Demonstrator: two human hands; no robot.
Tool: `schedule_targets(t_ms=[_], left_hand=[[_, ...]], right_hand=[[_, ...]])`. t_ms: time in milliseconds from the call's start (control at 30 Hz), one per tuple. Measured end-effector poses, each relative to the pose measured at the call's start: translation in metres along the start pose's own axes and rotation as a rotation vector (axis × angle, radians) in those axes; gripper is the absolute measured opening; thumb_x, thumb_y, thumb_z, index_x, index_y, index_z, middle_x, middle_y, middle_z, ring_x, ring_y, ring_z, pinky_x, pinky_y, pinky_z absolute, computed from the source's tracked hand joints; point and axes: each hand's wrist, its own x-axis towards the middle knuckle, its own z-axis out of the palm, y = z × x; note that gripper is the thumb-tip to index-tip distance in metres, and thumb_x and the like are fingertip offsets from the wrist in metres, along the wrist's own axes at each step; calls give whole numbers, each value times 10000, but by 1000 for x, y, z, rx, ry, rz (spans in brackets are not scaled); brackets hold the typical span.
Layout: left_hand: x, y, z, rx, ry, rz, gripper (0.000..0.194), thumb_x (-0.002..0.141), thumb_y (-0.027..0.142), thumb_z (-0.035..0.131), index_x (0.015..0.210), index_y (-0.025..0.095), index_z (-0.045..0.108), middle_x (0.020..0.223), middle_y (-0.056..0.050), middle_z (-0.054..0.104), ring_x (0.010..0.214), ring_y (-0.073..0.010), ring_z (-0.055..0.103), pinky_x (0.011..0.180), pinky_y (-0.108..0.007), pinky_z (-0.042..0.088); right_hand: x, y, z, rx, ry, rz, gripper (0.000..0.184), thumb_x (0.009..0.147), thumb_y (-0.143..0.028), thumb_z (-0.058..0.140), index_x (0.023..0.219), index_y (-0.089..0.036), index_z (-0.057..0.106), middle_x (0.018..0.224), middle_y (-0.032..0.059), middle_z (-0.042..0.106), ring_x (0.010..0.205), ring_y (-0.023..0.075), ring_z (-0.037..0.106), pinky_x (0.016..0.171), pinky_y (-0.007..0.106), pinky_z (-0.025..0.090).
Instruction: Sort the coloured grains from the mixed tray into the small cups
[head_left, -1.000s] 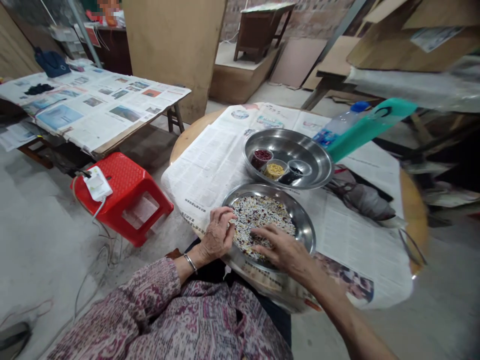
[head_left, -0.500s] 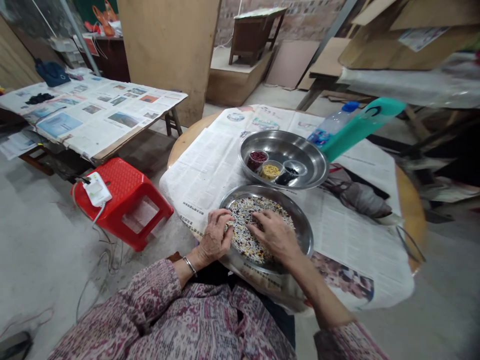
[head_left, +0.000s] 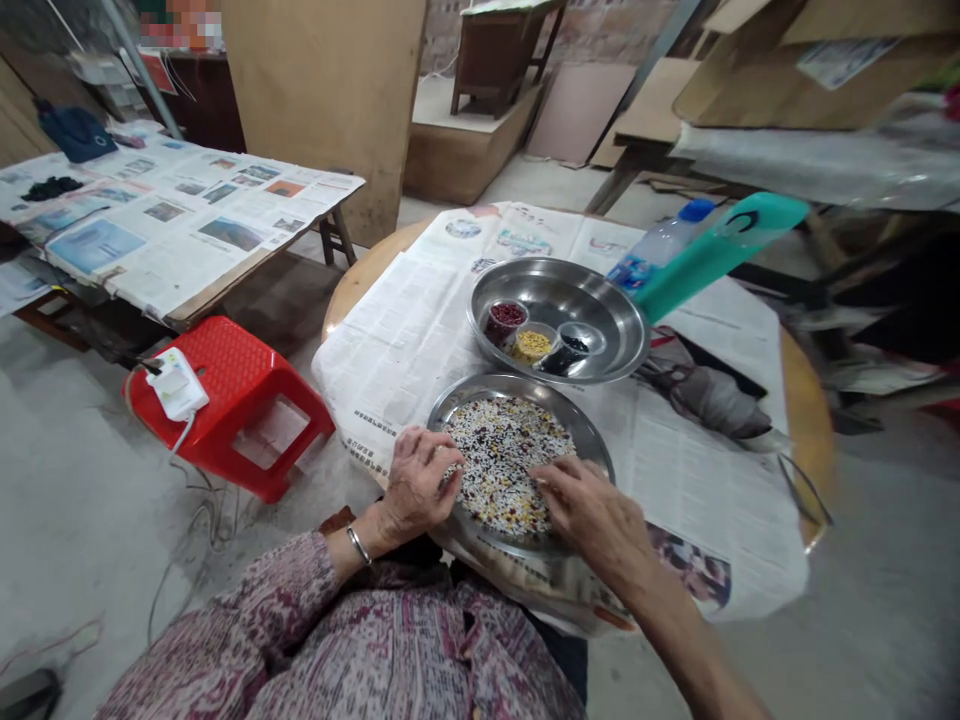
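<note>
A round steel tray (head_left: 600,440) close to my body holds a spread of white grains mixed with yellow, dark red and black beans (head_left: 502,460). My left hand (head_left: 420,485) rests at the tray's left rim, fingers loosely curled and thumb apart from them. Over the right part of the mix, my right hand (head_left: 596,510) has its fingertips drawn together in a pinch; whatever lies between them is too small to make out. Behind stands a steel basin (head_left: 600,290) with clear cups of red beans (head_left: 507,314), yellow beans (head_left: 532,346) and black beans (head_left: 574,344).
Newspaper (head_left: 397,340) covers the round table. A plastic bottle (head_left: 660,245), a green holder (head_left: 724,255) and a folded grey umbrella (head_left: 712,395) lie behind and right. A red stool (head_left: 232,385) carries a white power strip (head_left: 177,384). Another newspaper-covered table (head_left: 187,220) stands left.
My right hand has drawn back to the right across the mix, its spread fingers closing to a pinch. My left hand stays by the left rim. The view has shifted slightly.
</note>
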Motion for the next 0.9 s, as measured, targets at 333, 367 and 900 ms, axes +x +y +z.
schedule_targets(t_ms=[333, 367, 900], left_hand=[[37, 14, 8, 130, -711, 406, 132, 927, 286, 564, 857, 191, 623, 934, -44, 615, 884, -187, 560, 704, -305, 436], [41, 11, 12, 148, -679, 390, 125, 933, 276, 547, 892, 187, 625, 969, -54, 609, 910, -197, 558, 711, -309, 445], [53, 15, 21, 73, -822, 348, 121, 898, 101, 503, 927, 160, 605, 993, -71, 578, 904, -196, 564, 694, -291, 473]], right_hand=[[0, -11, 9, 122, -123, -84, 306, 919, -174, 412, 1045, -225, 687, 1000, 62, 693, 958, 226, 622, 871, 378, 496], [5, -5, 10, 92, -48, -54, 297, 922, -192, 425, 1077, -214, 678, 1064, 72, 685, 1004, 236, 612, 902, 389, 490], [-11, -5, 8, 12, 26, 65, 219, 939, -266, 444, 875, -226, 649, 908, 42, 666, 850, 199, 633, 746, 323, 473]])
